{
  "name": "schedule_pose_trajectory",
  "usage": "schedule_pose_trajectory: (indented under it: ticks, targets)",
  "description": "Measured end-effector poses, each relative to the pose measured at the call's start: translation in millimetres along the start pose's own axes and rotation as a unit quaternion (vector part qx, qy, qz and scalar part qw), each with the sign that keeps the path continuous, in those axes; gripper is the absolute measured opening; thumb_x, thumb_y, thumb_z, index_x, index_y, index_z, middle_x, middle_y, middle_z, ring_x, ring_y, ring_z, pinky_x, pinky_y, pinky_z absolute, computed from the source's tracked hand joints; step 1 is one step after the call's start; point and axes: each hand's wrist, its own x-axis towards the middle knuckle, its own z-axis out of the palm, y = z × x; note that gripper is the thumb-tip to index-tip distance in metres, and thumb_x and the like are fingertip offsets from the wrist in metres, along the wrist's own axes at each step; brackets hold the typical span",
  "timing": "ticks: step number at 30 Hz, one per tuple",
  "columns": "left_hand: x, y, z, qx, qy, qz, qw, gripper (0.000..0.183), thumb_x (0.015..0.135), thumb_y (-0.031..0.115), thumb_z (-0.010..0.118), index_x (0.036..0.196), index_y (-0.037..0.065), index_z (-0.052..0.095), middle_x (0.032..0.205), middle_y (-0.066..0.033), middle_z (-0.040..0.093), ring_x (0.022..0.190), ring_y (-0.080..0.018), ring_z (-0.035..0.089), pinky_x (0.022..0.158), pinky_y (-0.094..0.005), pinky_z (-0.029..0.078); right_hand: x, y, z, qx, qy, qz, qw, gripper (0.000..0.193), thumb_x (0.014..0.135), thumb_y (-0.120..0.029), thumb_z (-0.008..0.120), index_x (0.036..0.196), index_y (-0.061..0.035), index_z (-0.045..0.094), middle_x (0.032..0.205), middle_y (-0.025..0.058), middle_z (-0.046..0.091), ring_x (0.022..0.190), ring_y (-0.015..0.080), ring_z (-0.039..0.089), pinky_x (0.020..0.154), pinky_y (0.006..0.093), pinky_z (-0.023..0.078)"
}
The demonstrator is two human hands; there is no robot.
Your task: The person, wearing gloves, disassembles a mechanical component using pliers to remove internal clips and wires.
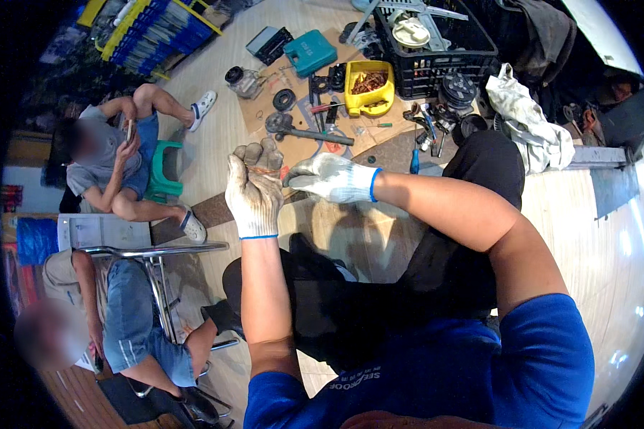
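Both my hands wear whitish work gloves with blue cuffs, soiled at the fingers. My left hand [255, 194] is turned palm up, its fingers curled over. Thin copper-coloured wire strands [265, 171] lie across its palm. From the right, my right hand [330, 179] reaches toward that palm, fingers pressed together; what they pinch is hidden. Just beyond the hands, a dark metal tool with a round head and long handle [309, 133] rests on the cardboard sheet [261, 118]. Behind it stands a yellow cut-open container [371, 107] with copper-coloured scraps [369, 81] inside.
A teal case [310, 53], a black crate [444, 66] and loose metal parts [436, 125] lie farther off. A blue-handled screwdriver [414, 161] is on the floor near my knee. Two people sit at left, one on a green stool [166, 170], one on a metal-framed chair [161, 286].
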Motion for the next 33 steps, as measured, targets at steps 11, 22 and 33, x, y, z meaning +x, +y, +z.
schedule_pose_trajectory:
  ticks: [11, 22, 33]
  targets:
    - [-11.0, -1.4, 21.5, 0.064, -0.097, -0.105, 0.988, 0.027, 0.103, 0.032, 0.052, 0.099, 0.006, 0.06, 0.061, 0.0033, 0.035, 0.051, -0.013, 0.034, 0.047, -0.0289, 0.031, -3.2, -12.2, -45.7, -0.14, -0.089, -0.053, 0.985, 0.033, 0.094, -0.037, 0.059, 0.109, -0.0091, 0.067, 0.095, 0.0228, 0.068, 0.09, 0.0423, 0.064, 0.08, 0.0481, 0.051]
    - [-23.6, 2.8, 25.8, 0.298, -0.145, -0.218, 0.918, 0.022, 0.098, 0.016, 0.057, 0.104, -0.005, 0.058, 0.072, -0.0118, 0.062, 0.058, -0.0207, 0.058, 0.05, -0.0296, 0.047, -7.7, -39.2, -103.8, -0.193, -0.129, 0.034, 0.972, 0.027, 0.086, -0.027, 0.064, 0.094, -0.0027, 0.07, 0.088, 0.019, 0.069, 0.083, 0.0354, 0.066, 0.074, 0.0429, 0.05]
    - [-35.5, -18.1, 47.2, 0.638, -0.113, -0.166, 0.744, 0.027, 0.098, 0.022, 0.059, 0.097, -0.004, 0.067, 0.078, -0.0085, 0.067, 0.067, -0.0144, 0.059, 0.063, -0.0282, 0.046, -10.4, -60.0, -105.9, -0.293, -0.075, 0.098, 0.948, 0.03, 0.082, -0.031, 0.062, 0.098, -0.0079, 0.071, 0.09, 0.019, 0.071, 0.087, 0.0378, 0.069, 0.079, 0.0453, 0.054]
